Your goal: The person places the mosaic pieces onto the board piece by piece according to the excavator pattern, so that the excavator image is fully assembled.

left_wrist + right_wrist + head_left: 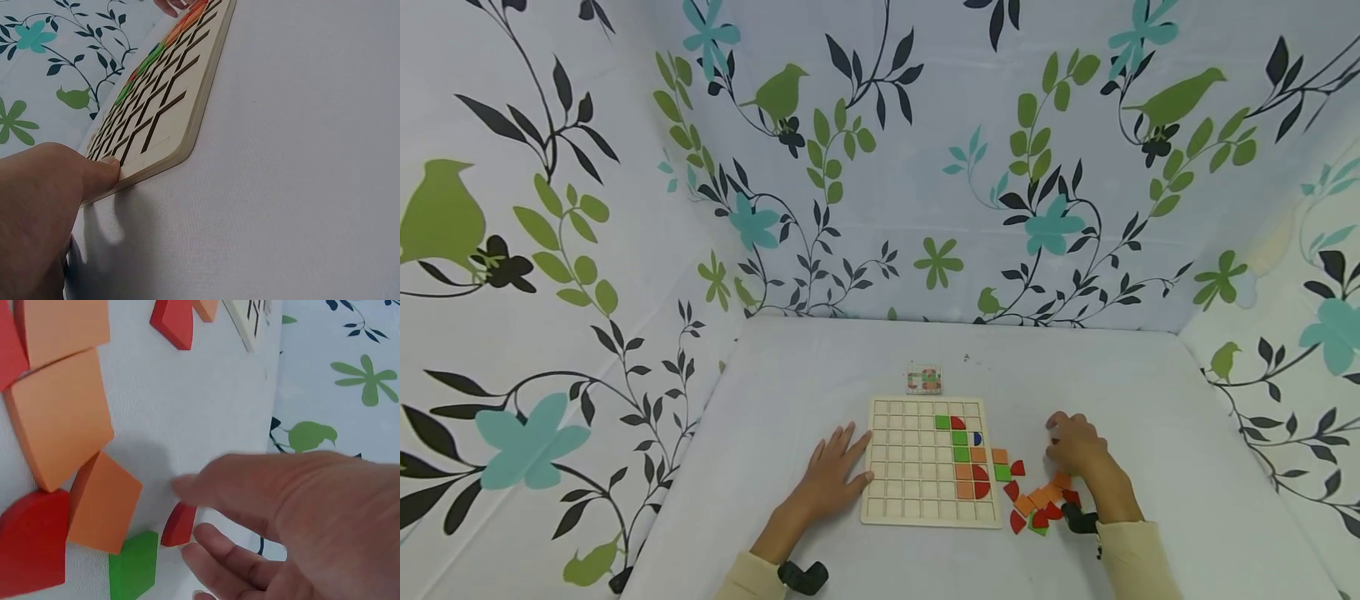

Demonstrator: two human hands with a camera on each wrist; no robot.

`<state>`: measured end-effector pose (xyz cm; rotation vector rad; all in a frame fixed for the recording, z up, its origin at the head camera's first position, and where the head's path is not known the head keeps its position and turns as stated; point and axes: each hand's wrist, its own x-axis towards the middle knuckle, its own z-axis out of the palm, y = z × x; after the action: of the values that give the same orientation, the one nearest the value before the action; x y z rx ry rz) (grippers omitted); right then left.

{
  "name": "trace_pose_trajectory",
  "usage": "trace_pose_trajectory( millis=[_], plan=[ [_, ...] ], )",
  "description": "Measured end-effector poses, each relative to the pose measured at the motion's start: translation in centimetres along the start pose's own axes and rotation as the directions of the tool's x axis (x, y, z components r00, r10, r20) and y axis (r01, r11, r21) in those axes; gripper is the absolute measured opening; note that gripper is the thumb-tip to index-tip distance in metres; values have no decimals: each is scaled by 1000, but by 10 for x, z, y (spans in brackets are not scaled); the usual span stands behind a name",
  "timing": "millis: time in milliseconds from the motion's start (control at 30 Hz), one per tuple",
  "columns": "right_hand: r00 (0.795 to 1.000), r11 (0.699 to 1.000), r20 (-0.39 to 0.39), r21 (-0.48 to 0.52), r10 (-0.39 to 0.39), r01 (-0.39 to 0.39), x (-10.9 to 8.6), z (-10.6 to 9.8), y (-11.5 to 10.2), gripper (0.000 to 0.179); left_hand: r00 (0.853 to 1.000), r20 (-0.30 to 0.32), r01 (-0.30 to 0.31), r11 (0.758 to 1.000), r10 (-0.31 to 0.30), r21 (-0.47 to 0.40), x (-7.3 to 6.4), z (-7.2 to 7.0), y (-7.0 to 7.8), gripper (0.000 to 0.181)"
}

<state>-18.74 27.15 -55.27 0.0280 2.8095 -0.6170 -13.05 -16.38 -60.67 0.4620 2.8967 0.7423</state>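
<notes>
Red piece (178,526) beside right fingertips (206,536).

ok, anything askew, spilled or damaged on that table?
Nothing looks spilled or damaged. The loose red, orange and green pieces lie jumbled right of the pale wooden grid board, unlike those set in its cells. Small dark specks on the white tabletop beyond the board stand out, too small to identify.

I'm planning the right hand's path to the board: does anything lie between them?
Yes. Several loose pieces lie between the right hand and the board, near the board's right side: an orange square, a green square and a red piece. They look low, so passing above should probably work.
</notes>
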Motion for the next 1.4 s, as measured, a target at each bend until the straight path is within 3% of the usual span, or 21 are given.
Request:
trace_pose_trajectory(
  millis=[200, 300, 467, 633, 933, 1400],
  plan=[
    [999, 1000, -42, 20, -4, 5, 11, 12, 15, 26, 1000, -1, -2, 1000, 2, -1, 1, 0, 0, 66],
    [998, 999, -60, 54, 6, -3, 12, 16, 16, 30, 1000, 0, 0, 1000, 0, 2, 1, 0, -1, 66],
    [999, 991, 16, 126, 35, -37, 7, 11, 11, 43, 1000, 11, 1, 1000, -1, 2, 1, -1, 0, 66],
    [998, 990, 63, 139, -10, 2, 6, 7, 11, 41, 1000, 8, -5, 1000, 5, 2, 0, -2, 1, 66],
    [995, 987, -77, 143, -64, 74, 9, 21, 14, 27, 1000, -3, -12, 1000, 12, -1, -1, -2, 1, 66],
    [987, 973, -127, 192, -103, 126, 23, 43, -5, 25, 1000, 3, 5, 1000, -5, 2, 1, 2, -2, 66]
  ],
)
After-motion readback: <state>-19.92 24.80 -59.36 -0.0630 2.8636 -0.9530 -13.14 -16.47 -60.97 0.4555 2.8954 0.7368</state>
